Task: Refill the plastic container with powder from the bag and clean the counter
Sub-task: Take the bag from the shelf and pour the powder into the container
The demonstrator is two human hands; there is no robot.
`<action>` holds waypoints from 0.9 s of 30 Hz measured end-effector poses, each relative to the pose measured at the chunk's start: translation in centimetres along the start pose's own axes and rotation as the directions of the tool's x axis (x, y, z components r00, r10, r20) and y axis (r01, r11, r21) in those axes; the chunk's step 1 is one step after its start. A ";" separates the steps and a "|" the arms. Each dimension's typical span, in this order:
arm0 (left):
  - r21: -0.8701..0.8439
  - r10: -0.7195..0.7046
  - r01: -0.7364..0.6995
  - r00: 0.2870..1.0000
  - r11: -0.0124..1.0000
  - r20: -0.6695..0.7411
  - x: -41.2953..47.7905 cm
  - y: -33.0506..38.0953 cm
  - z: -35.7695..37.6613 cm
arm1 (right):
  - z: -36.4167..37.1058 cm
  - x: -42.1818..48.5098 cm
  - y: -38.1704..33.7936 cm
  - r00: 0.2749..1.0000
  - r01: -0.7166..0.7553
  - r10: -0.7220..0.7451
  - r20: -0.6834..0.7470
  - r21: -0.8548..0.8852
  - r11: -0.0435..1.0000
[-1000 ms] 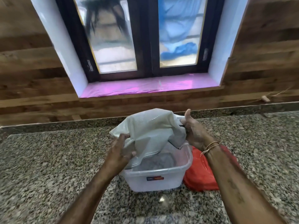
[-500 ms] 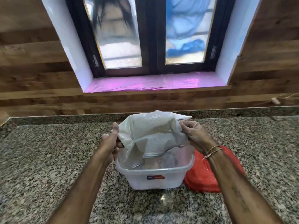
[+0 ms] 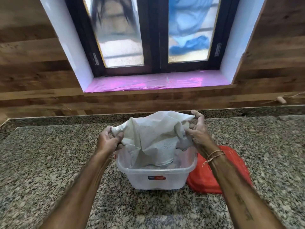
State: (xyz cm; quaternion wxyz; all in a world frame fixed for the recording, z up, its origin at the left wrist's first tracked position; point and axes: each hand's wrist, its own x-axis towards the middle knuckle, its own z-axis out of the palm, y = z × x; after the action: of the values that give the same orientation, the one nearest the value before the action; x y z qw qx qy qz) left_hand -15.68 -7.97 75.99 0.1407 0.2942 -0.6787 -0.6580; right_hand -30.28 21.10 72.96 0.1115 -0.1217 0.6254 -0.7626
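Observation:
A clear plastic container (image 3: 156,179) with a small red and blue label stands on the granite counter (image 3: 49,162). A white plastic bag (image 3: 153,134) hangs upended over it, its lower end dipping inside the container. My left hand (image 3: 109,141) grips the bag's left corner. My right hand (image 3: 196,131) pinches the bag's right corner, thumb up. The powder inside the container is mostly hidden by the bag.
A red lid (image 3: 214,172) lies flat on the counter, right of the container and partly under my right forearm. A wooden wall and a window with a pink-lined sill (image 3: 156,83) rise behind the counter. A small wooden peg (image 3: 281,99) sits at the far right.
Both hands have raised the bag higher above the container. My left hand moved from the bag's lower side up to its left corner.

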 end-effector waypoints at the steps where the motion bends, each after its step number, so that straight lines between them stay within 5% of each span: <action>1: -0.013 0.053 -0.053 0.999 0.998 -0.004 -0.3 -0.2 0.0 | 0.1 0.1 -0.1 0.999 -0.052 0.052 -0.003 0.073 0.996; 4: 0.006 0.182 -0.182 0.983 0.983 -0.017 -1.1 -1.0 -0.3 | 1.2 0.5 -0.8 0.995 -0.099 0.098 0.014 0.183 0.978; 11: 0.040 0.264 -0.262 0.963 0.964 -0.047 -3.0 -0.4 -1.9 | 2.0 1.6 -1.4 0.997 0.024 -0.025 -0.077 -0.008 1.000; 16: 0.008 0.352 -0.352 0.936 0.936 0.025 -3.6 0.8 -2.3 | 0.3 1.8 -3.7 0.996 0.069 -0.060 0.073 -0.123 0.990; 19: 0.013 0.351 -0.352 0.935 0.936 0.044 -3.6 1.2 -2.5 | -0.6 1.9 -5.5 0.987 0.064 -0.037 0.153 -0.179 0.982; 27: 0.055 0.309 -0.319 0.942 0.946 0.132 -4.0 2.3 -3.3 | -0.7 2.0 -7.0 0.982 0.184 -0.155 0.106 -0.383 0.905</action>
State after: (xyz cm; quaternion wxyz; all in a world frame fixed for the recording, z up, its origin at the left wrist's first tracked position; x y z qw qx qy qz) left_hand -11.11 -8.34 79.33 0.1910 0.1468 -0.7486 -0.6177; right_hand -32.49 22.45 79.79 0.0410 -0.2234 0.7475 -0.6243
